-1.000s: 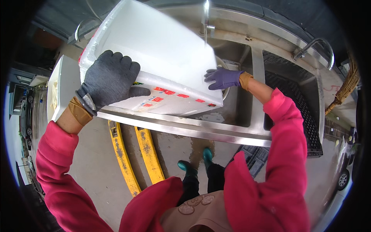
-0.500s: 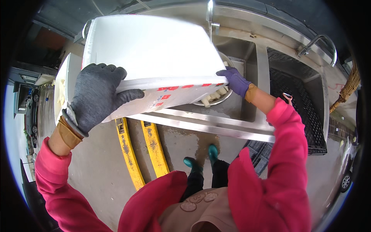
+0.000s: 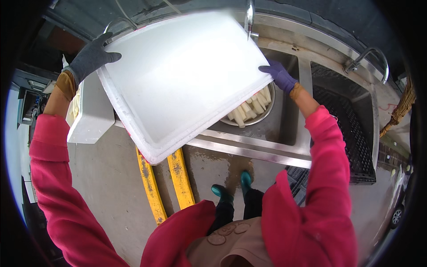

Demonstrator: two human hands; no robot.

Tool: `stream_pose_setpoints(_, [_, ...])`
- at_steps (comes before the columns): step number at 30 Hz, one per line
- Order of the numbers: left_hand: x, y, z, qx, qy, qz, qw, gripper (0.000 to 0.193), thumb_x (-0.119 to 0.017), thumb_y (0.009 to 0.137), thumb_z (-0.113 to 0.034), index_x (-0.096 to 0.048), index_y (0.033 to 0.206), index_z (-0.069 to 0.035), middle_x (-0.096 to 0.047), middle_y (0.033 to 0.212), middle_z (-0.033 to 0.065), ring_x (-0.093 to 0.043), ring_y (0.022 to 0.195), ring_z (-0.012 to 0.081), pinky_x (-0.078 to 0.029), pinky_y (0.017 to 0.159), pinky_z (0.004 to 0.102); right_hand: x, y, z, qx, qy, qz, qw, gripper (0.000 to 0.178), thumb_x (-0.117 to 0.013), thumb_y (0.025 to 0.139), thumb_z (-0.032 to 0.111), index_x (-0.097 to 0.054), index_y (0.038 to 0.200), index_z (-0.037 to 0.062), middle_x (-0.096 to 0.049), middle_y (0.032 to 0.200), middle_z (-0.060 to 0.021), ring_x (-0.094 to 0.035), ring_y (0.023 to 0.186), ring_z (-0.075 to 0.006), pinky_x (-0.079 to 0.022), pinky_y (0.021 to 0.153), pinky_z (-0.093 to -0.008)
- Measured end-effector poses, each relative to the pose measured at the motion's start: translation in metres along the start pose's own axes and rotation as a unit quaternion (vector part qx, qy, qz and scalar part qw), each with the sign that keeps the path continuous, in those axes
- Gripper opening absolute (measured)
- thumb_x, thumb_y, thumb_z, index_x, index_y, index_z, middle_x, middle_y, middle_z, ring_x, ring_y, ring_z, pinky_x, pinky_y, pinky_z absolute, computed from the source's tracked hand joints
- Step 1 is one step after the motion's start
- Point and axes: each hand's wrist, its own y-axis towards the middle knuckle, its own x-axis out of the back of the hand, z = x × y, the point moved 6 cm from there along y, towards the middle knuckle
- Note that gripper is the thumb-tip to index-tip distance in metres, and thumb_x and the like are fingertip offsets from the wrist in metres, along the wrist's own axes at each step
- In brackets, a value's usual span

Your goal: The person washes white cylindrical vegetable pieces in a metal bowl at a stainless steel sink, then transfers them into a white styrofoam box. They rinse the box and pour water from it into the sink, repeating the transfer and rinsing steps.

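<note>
A large white foam box [image 3: 187, 80], empty and tilted, hangs over the left part of the steel sink, its bare inside facing up. My left hand [image 3: 89, 58], in a dark grey glove, grips its far left edge, thumb over the rim. At the right corner my right hand [image 3: 279, 76], in a purple glove, pinches the rim, the fingers underneath hidden. Partly covered by the box, a round metal bowl [image 3: 272, 99] sits in the sink basin [image 3: 288, 127]. Pale peeled sticks [image 3: 251, 108], perhaps a root vegetable, fill the bowl.
Another white foam box [image 3: 92, 116] with pale pieces stands at the left. Yellow pallet-jack forks [image 3: 181, 180] lie on the floor below. A black plastic crate [image 3: 344, 129] fills the right basin, near a curved tap [image 3: 373, 50]. A straw broom [image 3: 400, 109] leans at far right.
The foam box has turned, its left end swinging nearer and its inside now facing up more. My left hand has moved from the near side to the far left edge. More of the bowl shows.
</note>
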Motion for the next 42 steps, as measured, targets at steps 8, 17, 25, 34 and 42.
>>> stream_pose_setpoints(8, [-0.025,-0.016,-0.018,0.013,-0.015,0.054,0.998,0.046,-0.075,0.079,-0.024,-0.064,0.114,0.002,-0.067,0.099,0.0183,-0.066,0.087,0.0287,-0.051,0.083,0.0357,-0.015,0.027,0.005,0.033,-0.145,-0.006,0.989,0.048,-0.065,0.088,0.023,-0.053,0.129,-0.0003,-0.064,0.112,-0.0124,-0.061,0.101,-0.023,-0.045,0.093,-0.0336])
stream_pose_setpoints(17, [-0.008,-0.032,-0.05,-0.051,0.08,-0.011,0.995,0.039,-0.073,0.077,-0.027,-0.068,0.103,0.002,-0.067,0.089,0.0208,-0.065,0.085,0.0337,-0.051,0.083,0.0385,-0.065,0.047,0.046,0.312,-0.701,0.087,0.635,0.051,-0.059,0.089,0.032,-0.053,0.13,0.0033,-0.037,0.15,-0.01,-0.027,0.142,-0.0298,-0.015,0.118,-0.0487])
stream_pose_setpoints(25, [-0.007,-0.033,-0.069,-0.072,0.162,-0.057,0.982,0.038,-0.071,0.078,-0.029,-0.069,0.103,-0.001,-0.067,0.095,0.0182,-0.064,0.089,0.0329,-0.05,0.085,0.0395,-0.092,-0.028,0.034,-0.149,-0.41,0.307,0.846,0.059,-0.041,0.093,0.059,-0.065,0.12,0.0114,-0.063,0.122,-0.0125,-0.05,0.122,-0.0294,-0.029,0.109,-0.0398])
stream_pose_setpoints(34, [-0.007,-0.04,-0.066,-0.082,0.134,-0.033,0.987,0.045,-0.073,0.078,-0.026,-0.063,0.112,0.002,-0.065,0.102,0.0211,-0.063,0.092,0.0348,-0.049,0.086,0.0399,-0.059,0.011,0.026,-0.029,-0.454,0.221,0.863,0.041,-0.05,0.095,0.038,-0.066,0.107,0.0026,-0.063,0.117,-0.0164,-0.059,0.105,-0.0306,-0.045,0.094,-0.0361])
stream_pose_setpoints(42, [-0.013,-0.052,-0.051,-0.083,0.146,-0.072,0.983,0.045,-0.073,0.079,-0.029,-0.064,0.112,0.001,-0.065,0.101,0.0211,-0.063,0.091,0.0346,-0.05,0.084,0.0398,-0.049,-0.002,0.063,0.34,-0.614,-0.111,0.703,0.042,-0.057,0.091,0.027,-0.051,0.124,0.0001,-0.054,0.126,-0.0188,-0.047,0.123,-0.032,-0.039,0.102,-0.0406])
